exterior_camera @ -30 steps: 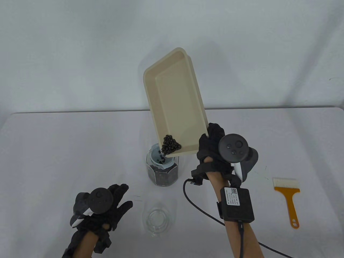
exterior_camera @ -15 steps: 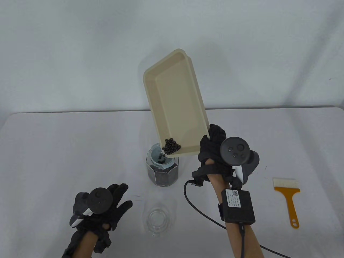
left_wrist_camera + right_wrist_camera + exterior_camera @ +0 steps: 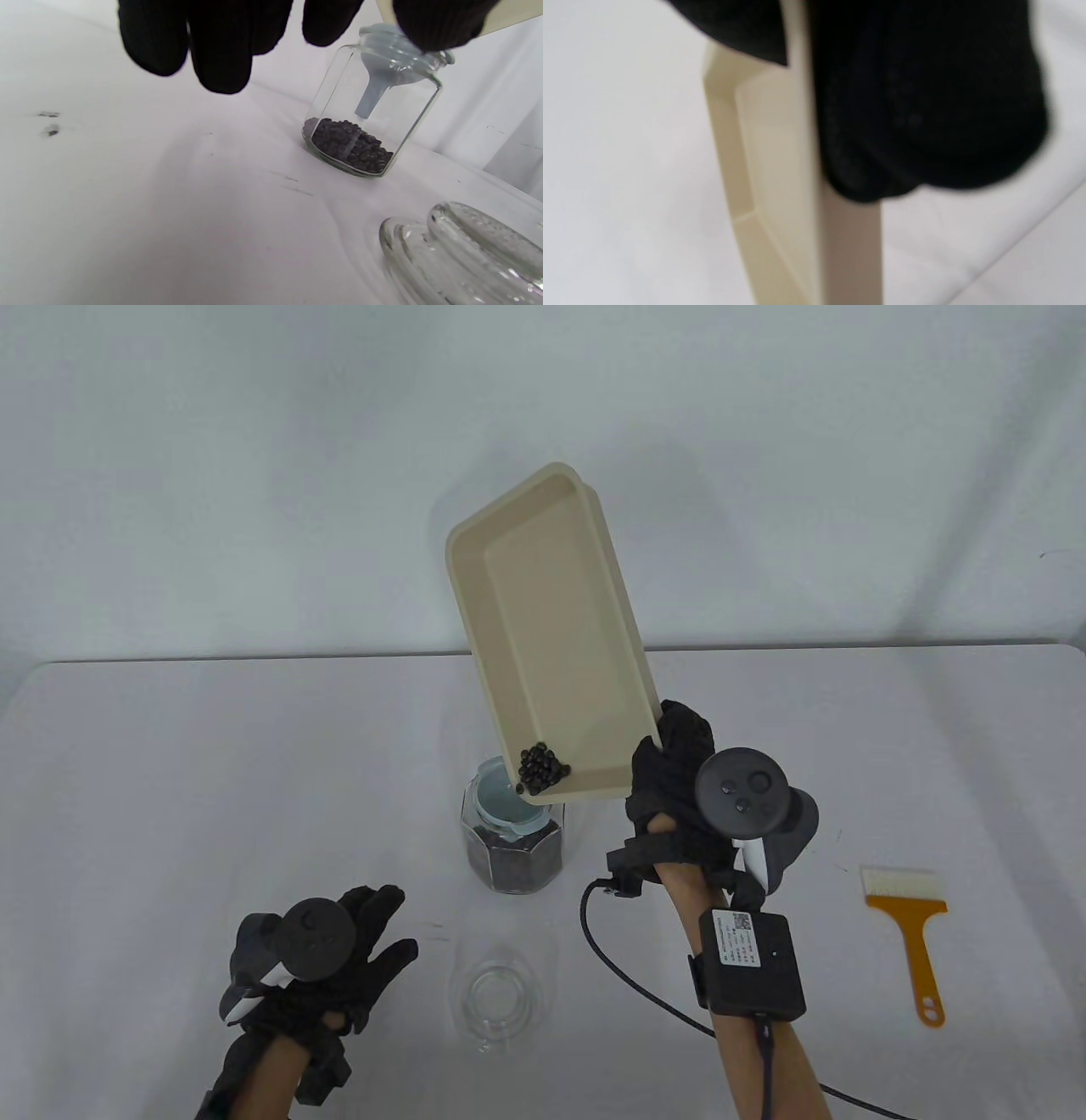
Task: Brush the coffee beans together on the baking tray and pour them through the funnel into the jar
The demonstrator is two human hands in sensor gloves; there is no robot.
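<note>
My right hand [image 3: 670, 768] grips the near right corner of the cream baking tray [image 3: 551, 628], which is tilted steeply with its far end raised. A small cluster of coffee beans [image 3: 543, 768] sits in the tray's lowest corner, right above the pale blue funnel [image 3: 501, 806]. The funnel stands in the mouth of the glass jar [image 3: 513, 853], whose bottom holds dark beans [image 3: 350, 146]. In the right wrist view the glove [image 3: 925, 106] clamps the tray's rim [image 3: 801, 178]. My left hand [image 3: 373, 937] rests open on the table, left of the jar, touching nothing.
The jar's glass lid [image 3: 496, 1001] lies on the table in front of the jar, between my arms. An orange-handled brush [image 3: 912, 937] lies at the right. A black cable [image 3: 628, 976] runs from my right wrist across the table.
The heap of beans in the tray's corner has shrunk as beans dropped through the funnel, and the funnel bowl is now empty. The tray is tipped slightly steeper. My left hand stayed put.
</note>
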